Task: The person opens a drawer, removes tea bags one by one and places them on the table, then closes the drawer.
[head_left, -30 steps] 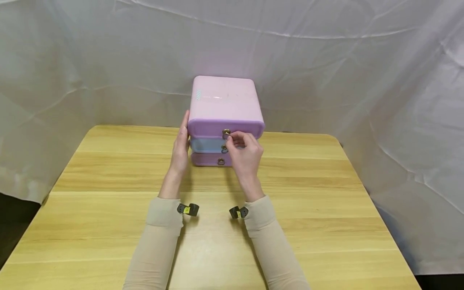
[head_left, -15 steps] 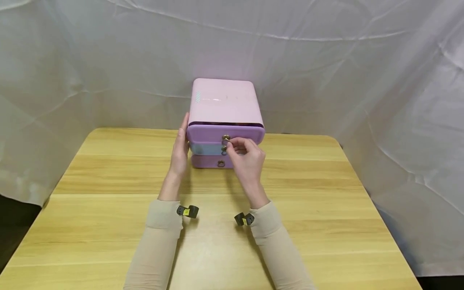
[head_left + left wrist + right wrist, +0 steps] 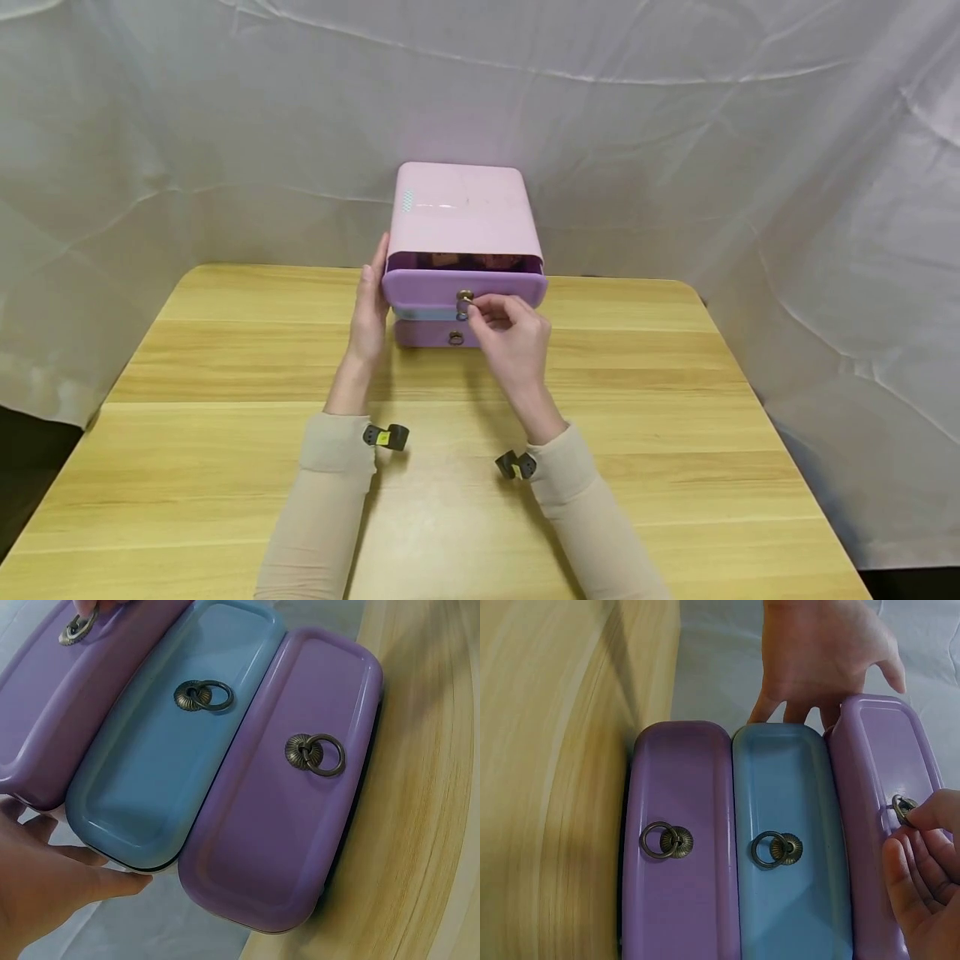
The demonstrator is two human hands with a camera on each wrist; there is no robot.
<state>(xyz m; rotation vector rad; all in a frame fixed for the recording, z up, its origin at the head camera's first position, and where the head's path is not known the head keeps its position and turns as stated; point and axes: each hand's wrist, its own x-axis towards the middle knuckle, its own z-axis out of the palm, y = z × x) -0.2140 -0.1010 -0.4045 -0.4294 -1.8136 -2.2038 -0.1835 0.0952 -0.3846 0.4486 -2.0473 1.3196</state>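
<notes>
A small three-drawer cabinet with a pale pink top [image 3: 465,208] stands at the back of the table. Its purple top drawer [image 3: 427,289] is pulled partly out, and some dim items show inside it. My right hand [image 3: 517,333] pinches that drawer's brass ring handle [image 3: 901,810] between thumb and forefinger. Flat along the cabinet's left side rests my left hand [image 3: 369,312], fingers extended. Below the top drawer, the blue middle drawer [image 3: 161,742] and the purple bottom drawer [image 3: 285,780] are closed, each with a hanging brass ring.
The cabinet stands on a light wooden table [image 3: 247,467]. Close behind it hangs a pale grey cloth [image 3: 300,108], which also runs down both sides. Small dark devices are strapped at both wrists, over beige sleeves.
The top drawer has slid out toward me from closed, exposing its inside. My right hand has drawn back with the ring; my left hand stays on the cabinet's side.
</notes>
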